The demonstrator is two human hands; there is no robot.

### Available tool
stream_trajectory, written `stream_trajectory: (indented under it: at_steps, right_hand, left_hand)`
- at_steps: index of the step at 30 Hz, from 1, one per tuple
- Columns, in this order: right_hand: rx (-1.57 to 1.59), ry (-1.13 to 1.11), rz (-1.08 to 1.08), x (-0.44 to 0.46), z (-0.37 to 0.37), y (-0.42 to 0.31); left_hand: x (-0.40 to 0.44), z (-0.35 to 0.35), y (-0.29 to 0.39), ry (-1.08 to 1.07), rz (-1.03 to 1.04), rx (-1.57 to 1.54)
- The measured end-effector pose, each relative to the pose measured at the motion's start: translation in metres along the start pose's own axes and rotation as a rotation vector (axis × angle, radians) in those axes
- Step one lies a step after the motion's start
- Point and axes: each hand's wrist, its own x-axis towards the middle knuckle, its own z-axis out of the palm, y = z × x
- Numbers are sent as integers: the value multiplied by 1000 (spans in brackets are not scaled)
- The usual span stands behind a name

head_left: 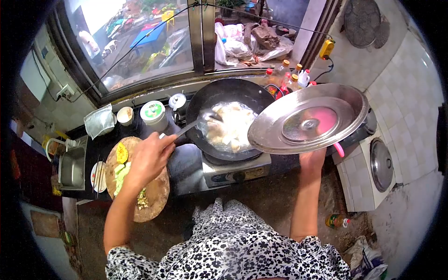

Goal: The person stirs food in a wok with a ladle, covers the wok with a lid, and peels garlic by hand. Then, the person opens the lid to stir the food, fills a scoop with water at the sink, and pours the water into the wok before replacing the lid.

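My left hand is closed around the handle of a metal ladle. The ladle's head dips into a black wok, among pale pieces of food in bubbling liquid. To the right of the wok, my right hand holds up a large metal lid with a round window in its middle. The lid is tilted and overlaps the wok's right rim. My right fingers are mostly hidden behind it. Under the wok stands a metal gas stove.
A round chopping board with cut green pieces lies left of my left arm. Behind it are a white tub and a small bowl. Several bottles stand behind the lid. A sink is far left.
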Motion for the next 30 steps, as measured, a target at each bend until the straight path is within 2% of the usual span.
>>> stream_trajectory:
  at_steps: [1,4,8,12,13,16,20,24,28,30]
  right_hand:
    - [-1,3,-3,1,1,0]
    - [9,20,19,5,-7,3]
    - [4,10,46,4,-3,4]
    - [14,23,40,6,-4,3]
    - [30,36,37,7,-8,3]
    - [9,41,-11,7,-12,0]
    - [-4,40,-36,4,-8,-8]
    - [-29,69,-34,2,-10,-14]
    - [-60,45,-48,6,-17,-13]
    - [-54,71,-36,7,-20,-13]
  left_hand:
    - [-7,-19,5,-69,7,74]
    - [-27,-39,11,-89,38,169]
    - [-31,-13,5,-37,158,175]
    - [-13,35,3,-27,175,175]
    - [-7,41,10,-55,106,165]
    - [9,56,18,-80,93,140]
    - [32,87,15,31,105,43]
    - [53,103,11,-44,-41,-165]
    - [46,96,0,-35,-174,-385]
    - [41,86,-10,7,-167,-405]
